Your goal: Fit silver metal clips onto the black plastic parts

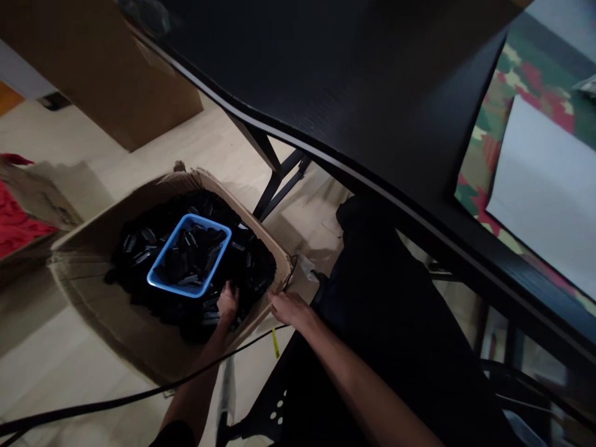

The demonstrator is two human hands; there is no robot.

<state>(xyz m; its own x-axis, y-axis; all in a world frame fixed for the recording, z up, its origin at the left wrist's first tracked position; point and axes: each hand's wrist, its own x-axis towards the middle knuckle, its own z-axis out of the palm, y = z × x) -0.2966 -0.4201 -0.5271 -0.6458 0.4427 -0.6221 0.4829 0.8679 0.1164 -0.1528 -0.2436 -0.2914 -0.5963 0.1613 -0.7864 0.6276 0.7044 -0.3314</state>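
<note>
A cardboard box (pixel 88 292) stands on the floor, filled with many small black parts (pixel 251 264). A blue plastic basket (pixel 161 280) lies on top of them and holds more black parts. My left hand (pixel 228 302) reaches down into the box by the basket's near corner, fingers curled among the parts; what it grips is hidden. My right hand (pixel 287 306) rests on the box's near right rim, fingers closed over the cardboard edge.
A black table (pixel 354 81) with dark legs spans the upper right. On it lie a camouflage cloth (pixel 521 68) and a white sheet (pixel 544 186). A second cardboard box (pixel 107 68) stands at the back left. A black cable (pixel 116 400) crosses the floor. Red fabric (pixel 16 220) lies at the far left.
</note>
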